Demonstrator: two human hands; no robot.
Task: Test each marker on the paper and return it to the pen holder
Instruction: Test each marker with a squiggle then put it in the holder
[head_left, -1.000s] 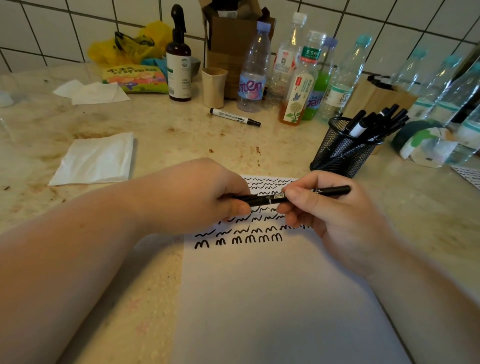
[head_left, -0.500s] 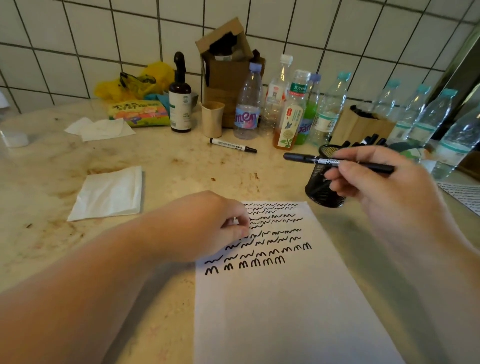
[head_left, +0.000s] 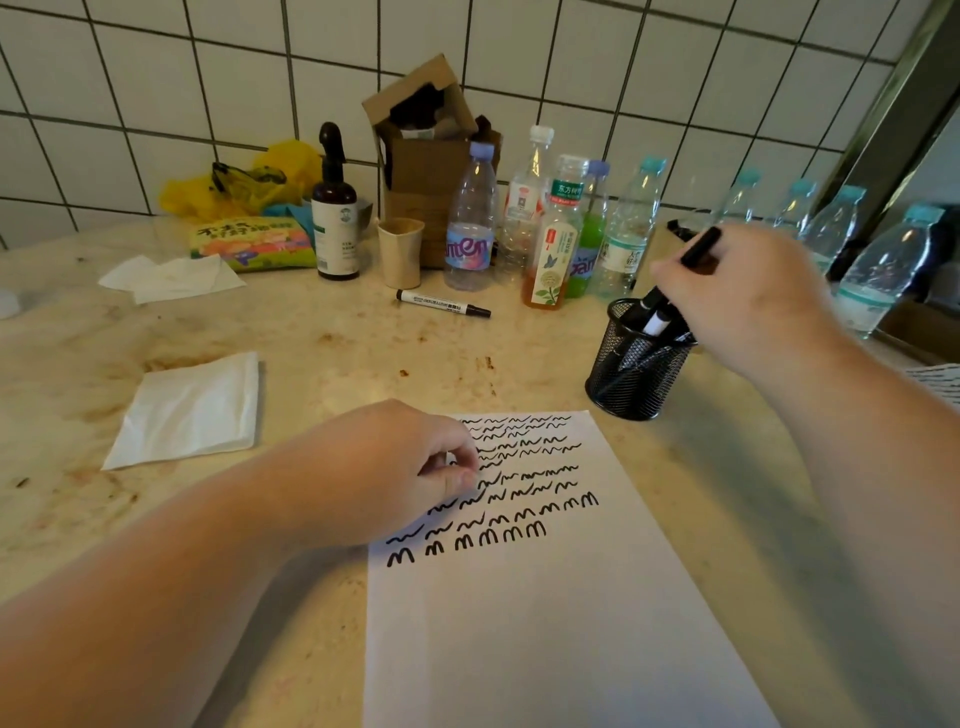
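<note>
A white sheet of paper (head_left: 545, 623) lies on the counter, its upper part covered with black squiggles. My left hand (head_left: 395, 467) rests on the paper's top left corner, fingers curled with nothing in them. Just above the black mesh pen holder (head_left: 636, 379), my right hand (head_left: 748, 306) grips a black marker (head_left: 701, 247), tilted with its lower end pointing down into the holder. Several markers stand inside the holder. Another marker (head_left: 441, 302), white-bodied with a black cap, lies on the counter behind the paper.
A folded white napkin (head_left: 189, 410) lies left of the paper. Along the tiled wall stand several plastic bottles (head_left: 470, 234), a brown spray bottle (head_left: 335, 218), a paper cup (head_left: 400, 252), a cardboard box (head_left: 426, 156), a snack packet (head_left: 249, 241) and more tissues (head_left: 171, 278).
My right hand took the marker out of my left hand, carried it right and back, and tipped it from level to pointing down into the holder. My left hand dropped onto the paper.
</note>
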